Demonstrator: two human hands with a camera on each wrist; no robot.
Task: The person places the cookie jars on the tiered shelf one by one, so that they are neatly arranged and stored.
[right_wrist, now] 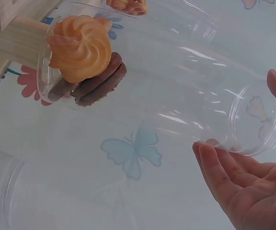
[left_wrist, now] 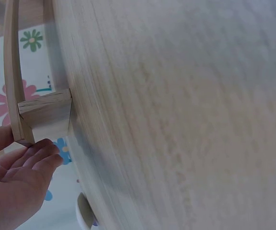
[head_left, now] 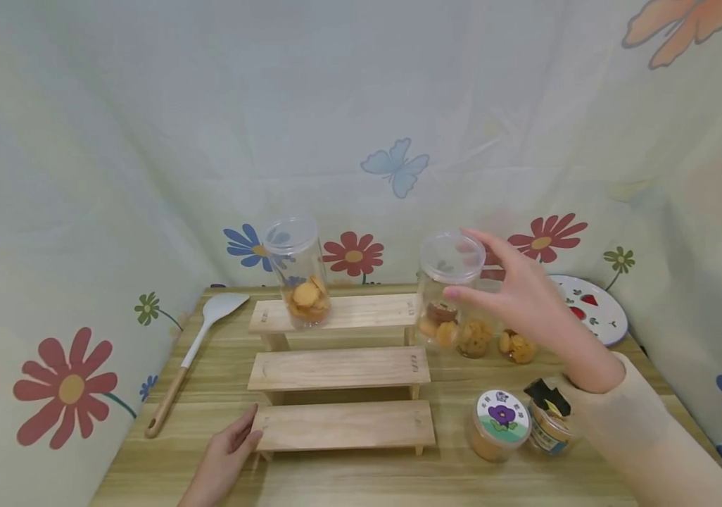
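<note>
Wood-grain desk [head_left: 212,384], flowered backdrop [head_left: 310,105]. My right hand [head_left: 522,289]: curved round a lidded cookie jar [head_left: 433,289], beside the top tier [head_left: 367,312] of the wooden stand [head_left: 336,370]. My left hand [head_left: 224,451]: pinching its bottom tier [head_left: 342,426], left end. Second jar [head_left: 300,274]: on top tier.

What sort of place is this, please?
Probably a staged tabletop corner indoors: flower-printed sheeting behind a wood-grain table, with three stepped wooden shelves and clear cookie jars.
</note>
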